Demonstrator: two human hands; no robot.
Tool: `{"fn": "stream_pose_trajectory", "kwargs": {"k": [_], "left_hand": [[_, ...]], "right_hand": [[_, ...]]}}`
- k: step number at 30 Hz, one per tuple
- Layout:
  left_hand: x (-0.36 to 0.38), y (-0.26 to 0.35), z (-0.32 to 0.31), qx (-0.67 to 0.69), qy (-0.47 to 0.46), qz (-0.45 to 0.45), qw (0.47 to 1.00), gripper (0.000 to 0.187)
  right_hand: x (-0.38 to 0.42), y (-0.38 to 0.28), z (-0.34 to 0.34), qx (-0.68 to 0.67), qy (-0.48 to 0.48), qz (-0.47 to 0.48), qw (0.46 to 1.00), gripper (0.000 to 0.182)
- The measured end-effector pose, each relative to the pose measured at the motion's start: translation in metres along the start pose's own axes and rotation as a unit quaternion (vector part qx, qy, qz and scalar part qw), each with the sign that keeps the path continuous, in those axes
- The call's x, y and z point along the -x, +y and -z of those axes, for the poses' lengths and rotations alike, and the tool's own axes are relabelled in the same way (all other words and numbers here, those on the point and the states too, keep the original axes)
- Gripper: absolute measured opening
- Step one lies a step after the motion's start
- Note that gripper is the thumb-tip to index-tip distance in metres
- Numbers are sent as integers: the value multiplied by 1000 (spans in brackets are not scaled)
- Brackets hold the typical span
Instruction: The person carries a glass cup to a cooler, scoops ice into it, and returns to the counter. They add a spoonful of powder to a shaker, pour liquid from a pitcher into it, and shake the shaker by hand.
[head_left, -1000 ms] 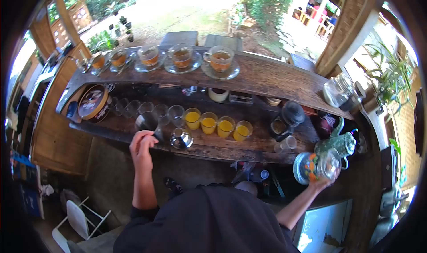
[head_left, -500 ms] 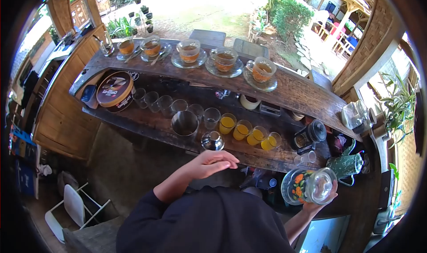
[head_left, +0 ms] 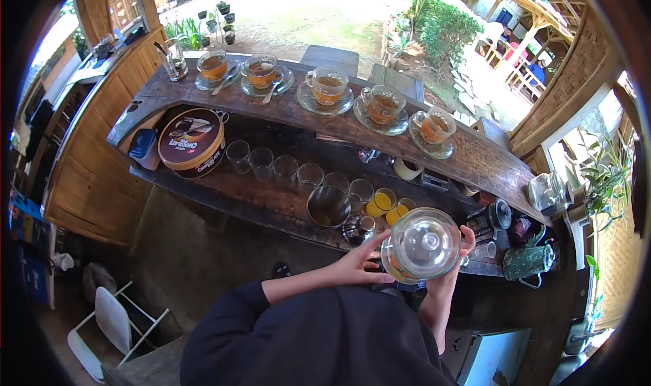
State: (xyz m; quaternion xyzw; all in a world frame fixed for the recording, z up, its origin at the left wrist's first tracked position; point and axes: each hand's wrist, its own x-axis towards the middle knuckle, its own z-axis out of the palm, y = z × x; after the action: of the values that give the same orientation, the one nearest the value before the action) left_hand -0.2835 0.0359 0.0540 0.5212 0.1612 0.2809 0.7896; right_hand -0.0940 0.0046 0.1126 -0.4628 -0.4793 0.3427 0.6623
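A lidded glass jar is between my two hands, just in front of the counter's near edge. Its clear knobbed lid faces up toward me, and a bit of orange decoration shows on its side. My right hand grips the jar from the right, fingertips curling around its far side. From the left, my left hand has its thumb and fingers against the jar's wall. Close beyond the left hand are a shiny metal shaker top and a metal cup. Glasses of yellow drink are partly hidden behind the jar.
Several empty glasses line the lower counter beside a round chocolate tub. Tea cups on saucers stand along the upper shelf. To the right are a French press and a green speckled pitcher. A white folding chair stands lower left.
The jar has come left and in front of my body in my right hand. My left hand has moved right onto the jar's side. The view has shifted slightly.
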Motion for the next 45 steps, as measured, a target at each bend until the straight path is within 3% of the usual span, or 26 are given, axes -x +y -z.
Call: {"fn": "stream_pose_trajectory", "kwargs": {"k": [5,9,12,15,17,18,20,23,30,33,35,36,39,41,45], "left_hand": [[-1,-13,21,7,26,-19,999,101],[-5,-19,32,-37,23,12,999,101],[-11,-52,39,-20,18,-35,999,94],[-7,-29,36,-17,-32,-42,998,82],[-7,-28,35,40,-40,-49,997,69],[-8,-31,34,42,-45,-47,997,69],[-11,-38,33,201,-73,-37,976,66],[-13,-43,30,269,-80,-1,960,66],[-14,-39,29,282,-73,16,957,61],[-12,-28,29,276,-68,41,958,61],[-10,-14,32,228,-69,157,958,59],[-9,-14,32,229,-68,159,958,59],[-7,-7,30,298,-64,202,931,56],[-8,13,32,328,-61,312,890,53],[-9,7,32,314,-55,281,905,51]], "right_hand": [[-10,-10,-37,111,-30,15,993,68],[-13,-12,-47,172,-47,-33,983,75],[-10,-14,-56,203,-57,-60,976,77],[-8,-13,-65,208,-55,-81,973,84],[-8,-15,-68,228,-60,-99,967,86],[-8,-14,-68,231,-55,-100,966,86],[-8,-12,-65,310,-53,-85,946,89],[-10,-18,-72,385,-52,-68,919,92],[-11,-25,-78,439,-35,-90,893,94],[-12,-27,-79,452,-41,-95,886,96],[-15,-33,-83,495,-75,-111,858,98],[-15,-35,-84,495,-75,-113,859,98],[-17,-39,-86,551,-108,-94,822,98],[-18,-40,-87,565,-122,-94,811,99],[-21,-43,-90,566,-128,-103,808,99]]}}
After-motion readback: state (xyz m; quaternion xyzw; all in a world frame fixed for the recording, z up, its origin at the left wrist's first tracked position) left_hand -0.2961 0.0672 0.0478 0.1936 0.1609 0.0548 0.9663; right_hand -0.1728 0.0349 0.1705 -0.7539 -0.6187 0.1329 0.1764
